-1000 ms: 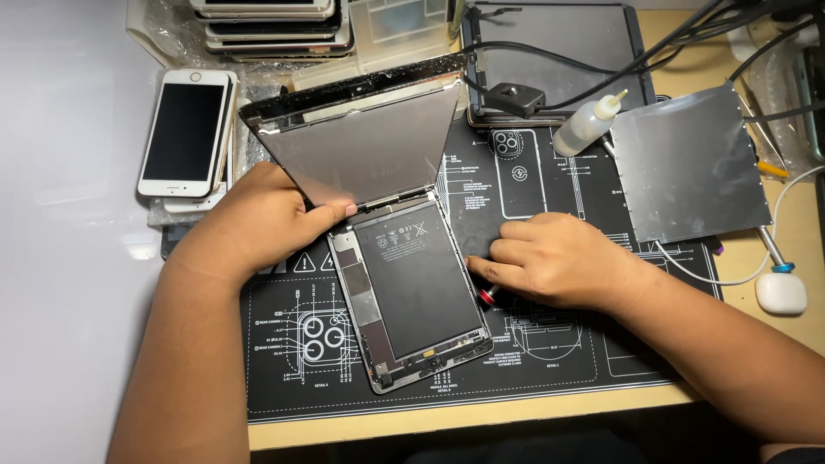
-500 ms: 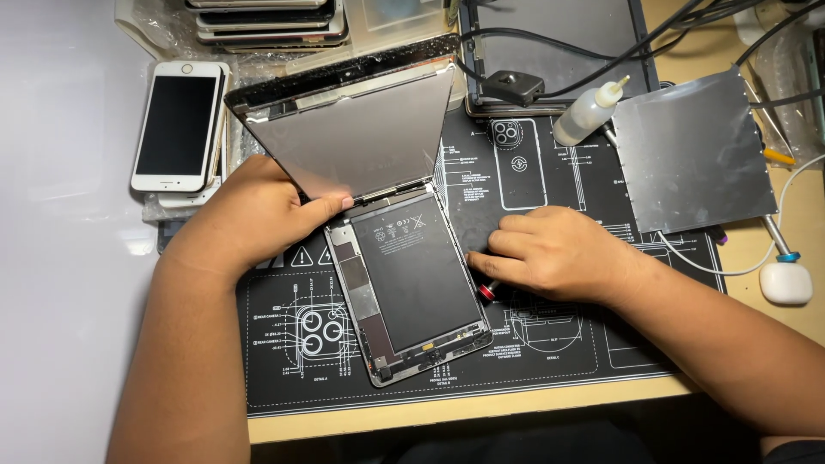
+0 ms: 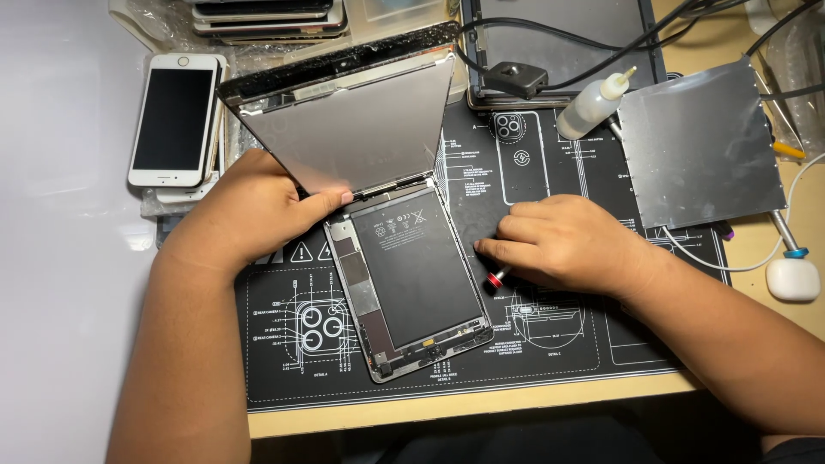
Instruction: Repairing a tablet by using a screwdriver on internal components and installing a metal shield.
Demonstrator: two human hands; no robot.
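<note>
An opened tablet body [image 3: 411, 283] lies on a black work mat [image 3: 284, 361], its black battery and boards exposed. The tablet's screen panel [image 3: 348, 129] is tilted up from the far edge. My left hand [image 3: 258, 210] grips that panel's lower left corner, thumb on the shiny back. My right hand [image 3: 571, 245] rests on the mat just right of the tablet body, fingers curled over a small red-tipped tool [image 3: 497, 278] whose end pokes out beneath them.
A white phone [image 3: 176, 116] lies at the left on a stack. A metal shield plate [image 3: 700, 146] and a small squeeze bottle [image 3: 593, 105] sit at the right. Another tablet with cables [image 3: 559, 43] lies at the back. A white charger [image 3: 792, 279] sits at far right.
My right hand has slid slightly left toward the tablet's edge. The lifted screen panel and my left hand stay nearly the same.
</note>
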